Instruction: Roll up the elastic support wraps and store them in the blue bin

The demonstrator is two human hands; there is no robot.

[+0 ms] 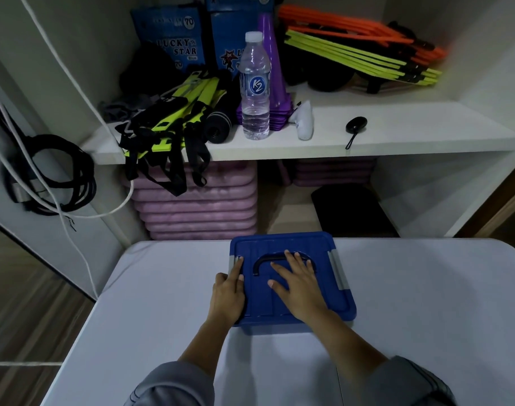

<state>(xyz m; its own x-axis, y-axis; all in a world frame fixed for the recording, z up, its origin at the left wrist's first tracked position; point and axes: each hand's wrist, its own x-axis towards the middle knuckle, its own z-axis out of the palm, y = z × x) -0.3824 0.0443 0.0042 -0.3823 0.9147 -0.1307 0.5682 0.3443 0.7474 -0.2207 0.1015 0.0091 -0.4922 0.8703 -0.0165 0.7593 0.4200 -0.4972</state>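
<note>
Head view, one frame. I see the blue bin (291,278) on the white table (426,303), at about 12 o'clock from the sleeves, close to the table's far edge. Its lid (282,244) is on; a dark handle (266,257) lies flat in the lid's recess, and grey latches (338,272) sit on the left and right sides.

Left hand (228,291): at the bin's 9 o'clock edge, fingers extended along the lid's rim with the tips on the left latch, thumb on the outer side. Flat, not closed around anything.

Right hand (298,284): palm down on the lid, fingers spread, tips reaching toward 12 o'clock over the handle recess. Open, pressing on the lid and grasping nothing.

I cannot see any elastic wraps on the table; whether they are inside the bin I cannot tell, since the lid is opaque.

Beyond the table, 12 o'clock: a white shelf (397,136) carrying a clear water bottle (255,89), a purple cone stack (269,68), yellow-and-black straps (174,118) toward 11 o'clock, and orange and yellow slats (361,45) toward 1 o'clock. Below the shelf, stacked purple pads (197,206)
</note>
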